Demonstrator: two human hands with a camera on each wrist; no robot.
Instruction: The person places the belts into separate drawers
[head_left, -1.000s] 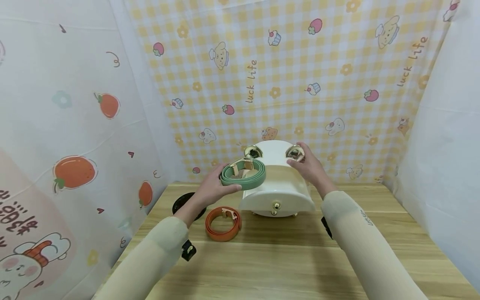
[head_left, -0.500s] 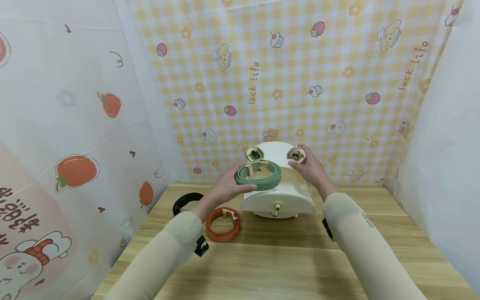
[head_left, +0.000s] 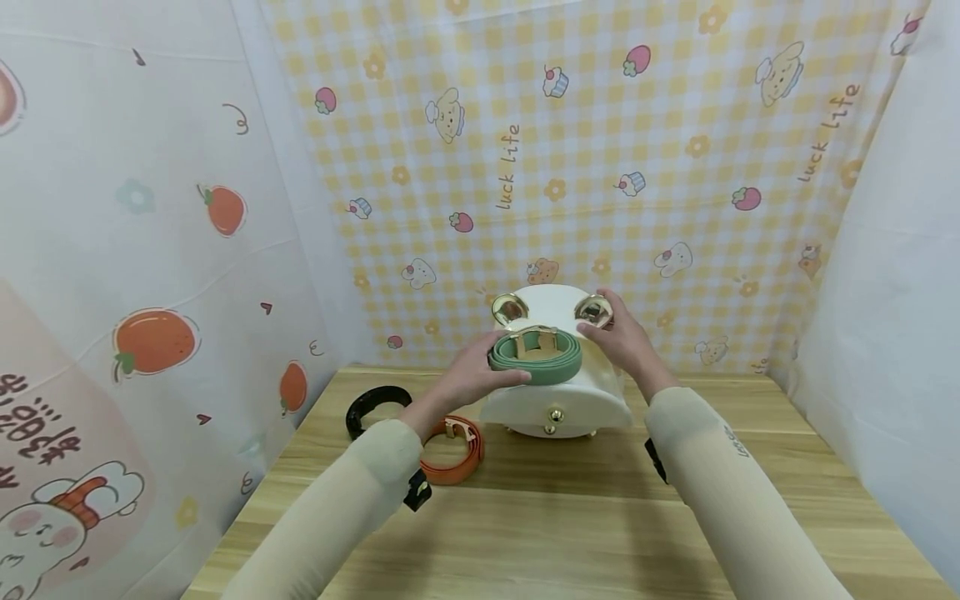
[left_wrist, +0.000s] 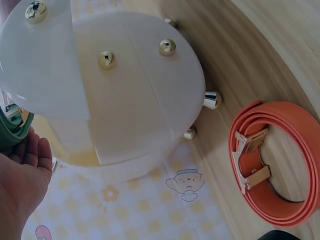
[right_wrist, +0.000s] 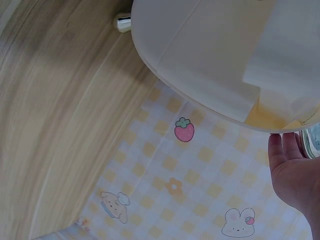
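Observation:
My left hand (head_left: pixel 474 371) holds a coiled green belt (head_left: pixel 553 371) with a gold buckle, thumb in front of the coil. The belt is over the front of a rounded white box (head_left: pixel 557 302), hiding part of it. Two round gold ornaments stand up like ears on the box, a left ornament (head_left: pixel 510 309) and a right ornament (head_left: pixel 595 311). My right hand (head_left: pixel 626 340) grips the right ornament, thumb in front and fingers behind. In the left wrist view, gold knobs (left_wrist: pixel 106 60) dot the box; only an edge of the green belt (left_wrist: pixel 14 131) shows there.
A coiled orange belt (head_left: pixel 454 472) lies on the wooden table (head_left: pixel 547 533), partly behind my left forearm. Left of it lies a black coiled belt (head_left: pixel 365 406). A yellow checked cloth (head_left: pixel 660 125) hangs behind the box, with white cloths at both sides.
My left hand has moved right with the green belt, from the box's left side to over its middle. The black belt shows more. My right hand stays on the right ornament.

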